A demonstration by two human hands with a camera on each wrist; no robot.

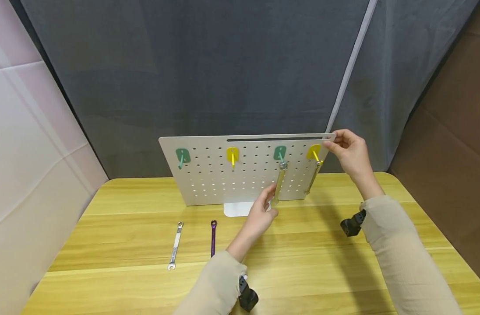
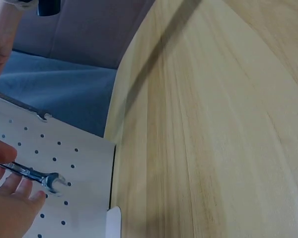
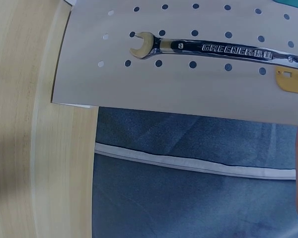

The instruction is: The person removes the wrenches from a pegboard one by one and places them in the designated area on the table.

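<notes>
My left hand point(image 1: 259, 214) holds a shiny combination wrench point(image 1: 280, 183) between thumb and fingers. Its ring end is up at a green hook point(image 1: 280, 152) on the white pegboard point(image 1: 208, 188), and its open end point(image 2: 54, 182) points down past my fingers. The board's upper right corner is gripped by my right hand point(image 1: 352, 155), thumb in front and fingers behind. Beside that thumb, a second shiny wrench point(image 3: 213, 50) hangs from a yellow hook point(image 1: 313, 152), lettering along its shaft.
Another green hook point(image 1: 182, 155) and a yellow hook point(image 1: 232, 154) on the board's left half carry nothing. A silver wrench point(image 1: 175, 246) and a purple wrench point(image 1: 213, 238) lie on the wooden table point(image 1: 118, 245). A grey curtain point(image 1: 185, 65) hangs behind the board.
</notes>
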